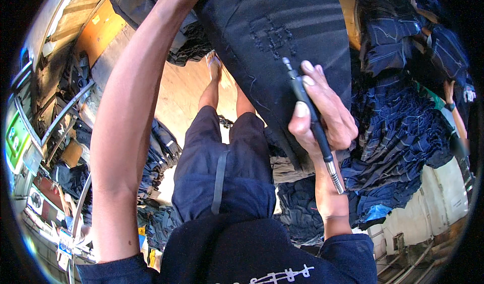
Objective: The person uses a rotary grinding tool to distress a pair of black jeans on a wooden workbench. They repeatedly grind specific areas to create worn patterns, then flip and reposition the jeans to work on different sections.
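My right hand [330, 105] is closed around a pen-shaped grinding handpiece [314, 118], black with a metal tip and a coiled metal spring at its lower end. The tip points up and left, just below a frayed, roughly square worn patch [272, 36] on a dark denim garment [307, 12]. Whether the tip touches the cloth, I cannot tell. The garment hangs at the upper middle, spread toward my right hand, with a loose thread down its left part. My left arm reaches up along the garment's left side, and its hand lies beyond the top edge.
Heaped dark jeans [398, 128] fill the right side, and more dark garments [161, 143] lie at the left. Another person's arm [456, 115] shows at the far right. Metal rails [68, 112] and a green panel [19, 138] stand at the left. Pale flooring [176, 92] lies below.
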Available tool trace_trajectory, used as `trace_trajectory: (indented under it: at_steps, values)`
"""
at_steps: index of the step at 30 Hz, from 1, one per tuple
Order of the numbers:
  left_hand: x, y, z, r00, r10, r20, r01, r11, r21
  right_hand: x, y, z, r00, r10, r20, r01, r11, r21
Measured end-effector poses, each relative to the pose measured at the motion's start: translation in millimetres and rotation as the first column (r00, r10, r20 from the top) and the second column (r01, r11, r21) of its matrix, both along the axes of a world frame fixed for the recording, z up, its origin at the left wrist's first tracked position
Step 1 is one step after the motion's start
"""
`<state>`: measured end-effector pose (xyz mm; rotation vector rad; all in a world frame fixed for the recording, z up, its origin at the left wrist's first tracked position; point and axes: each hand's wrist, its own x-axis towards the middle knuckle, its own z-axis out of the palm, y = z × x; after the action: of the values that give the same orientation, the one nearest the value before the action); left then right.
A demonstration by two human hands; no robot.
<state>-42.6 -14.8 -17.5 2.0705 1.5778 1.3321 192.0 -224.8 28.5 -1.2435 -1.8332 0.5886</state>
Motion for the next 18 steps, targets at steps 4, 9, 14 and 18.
trace_trajectory:
  at_steps: [4,9,14,18]
  values:
    - [0.8,0.4,1.4,0.998,0.048,-0.030,-0.046,0.998,0.039,-0.6,3.3,0.3,0.999,0.039,0.036,-0.039,0.999,-0.016]
    - [0.7,0.0,-4.5,0.998,0.048,-0.038,-0.047,0.999,0.021,0.6,3.2,-2.0,0.998,-0.040,0.040,0.039,0.999,0.030]
    - [2.9,-0.8,14.7,0.998,0.048,-0.034,-0.052,0.988,-0.148,15.1,-8.6,-4.2,0.988,-0.132,-0.076,0.130,0.991,-0.030]
    - [17.4,-8.5,56.3,0.975,0.057,-0.213,-0.151,0.877,-0.456,53.8,-44.5,21.6,0.968,-0.236,-0.090,0.217,0.959,-0.179]
